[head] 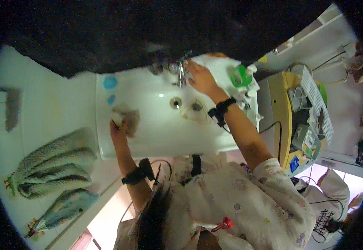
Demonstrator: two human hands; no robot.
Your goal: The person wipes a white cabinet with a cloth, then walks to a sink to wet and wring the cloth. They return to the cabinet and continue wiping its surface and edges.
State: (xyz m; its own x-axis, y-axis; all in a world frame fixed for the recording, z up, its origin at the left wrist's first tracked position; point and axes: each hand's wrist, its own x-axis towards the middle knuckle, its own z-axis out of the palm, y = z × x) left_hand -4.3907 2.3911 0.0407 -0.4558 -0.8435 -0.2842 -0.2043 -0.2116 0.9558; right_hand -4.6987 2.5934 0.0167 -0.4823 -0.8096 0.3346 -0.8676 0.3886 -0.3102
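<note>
Blurred at the left end of a white washbasin (pixel 156 134), my left hand (pixel 118 126) has its fingers around a small whitish object (pixel 117 117), whose kind I cannot tell. A brownish shadow or patch lies beside it. My right hand (pixel 201 78) is spread, palm down, beside the chrome faucet (pixel 181 73). Its fingertips reach the faucet's far end; whether they press on it is unclear. The drain (pixel 175 103) lies below the faucet, with a second dark round spot (pixel 196 106) to its right. Both wrists wear black bands with cables.
Two blue items (pixel 109 82) lie on the basin's left side. A green pump bottle (pixel 240 76) and small bottles stand at its right end. Towels (pixel 56 165) hang at left. A yellow-edged shelf unit (pixel 283 118) stands right; another person (pixel 328 200) is at lower right.
</note>
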